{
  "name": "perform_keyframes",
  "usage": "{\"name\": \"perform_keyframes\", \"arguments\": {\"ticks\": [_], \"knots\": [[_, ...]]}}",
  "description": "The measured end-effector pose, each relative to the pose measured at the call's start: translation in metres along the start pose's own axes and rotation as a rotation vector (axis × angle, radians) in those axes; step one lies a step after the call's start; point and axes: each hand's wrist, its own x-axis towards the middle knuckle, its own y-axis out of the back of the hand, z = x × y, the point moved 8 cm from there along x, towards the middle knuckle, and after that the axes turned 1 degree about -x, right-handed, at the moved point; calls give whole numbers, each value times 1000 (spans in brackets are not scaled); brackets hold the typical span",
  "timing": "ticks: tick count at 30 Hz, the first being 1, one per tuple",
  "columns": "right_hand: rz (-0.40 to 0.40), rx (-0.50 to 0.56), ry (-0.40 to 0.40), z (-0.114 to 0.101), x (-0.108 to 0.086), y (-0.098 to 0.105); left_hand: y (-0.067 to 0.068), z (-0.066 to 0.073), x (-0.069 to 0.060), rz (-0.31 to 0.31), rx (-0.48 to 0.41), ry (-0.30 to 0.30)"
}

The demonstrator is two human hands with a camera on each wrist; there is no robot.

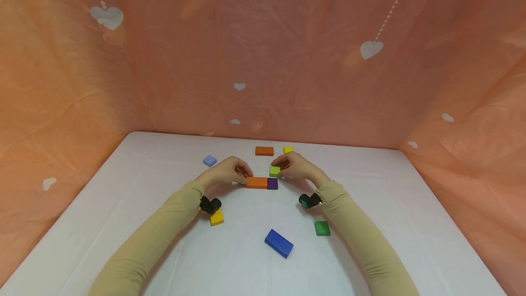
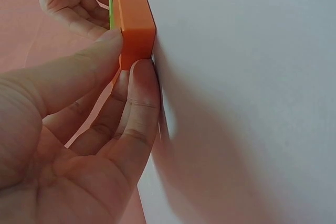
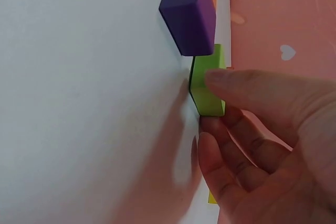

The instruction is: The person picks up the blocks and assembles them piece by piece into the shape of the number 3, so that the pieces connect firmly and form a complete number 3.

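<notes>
My left hand [image 1: 228, 171] holds the left end of an orange block [image 1: 256, 183], its thumb and fingertips at the block's end in the left wrist view. A purple block [image 1: 272, 183] stands end to end against the orange one, on its right. With thumb and fingers my right hand [image 1: 297, 166] pinches a light green block [image 3: 207, 93]. This green block sits just behind the purple block, close to it; whether they touch I cannot tell. Part of its far side is hidden by the fingers.
Farther back lie another orange block [image 1: 264, 151], a yellow block [image 1: 288, 149] and a light blue block [image 1: 209, 161]. Nearer are a blue block [image 1: 279, 243], a dark green block [image 1: 322, 228] and a yellow block [image 1: 217, 217] partly under the left wrist camera. An orange curtain surrounds the white table [image 1: 230, 268].
</notes>
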Motion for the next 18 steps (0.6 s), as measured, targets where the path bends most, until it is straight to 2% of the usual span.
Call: {"name": "perform_keyframes", "arguments": {"ticks": [9,18], "knots": [[-10,-3,-17,0,-3,0,0,-3,3,2,2,-2],[-22,-1,-25,-2,-6,1,1,-2,1,0,14,-3]]}}
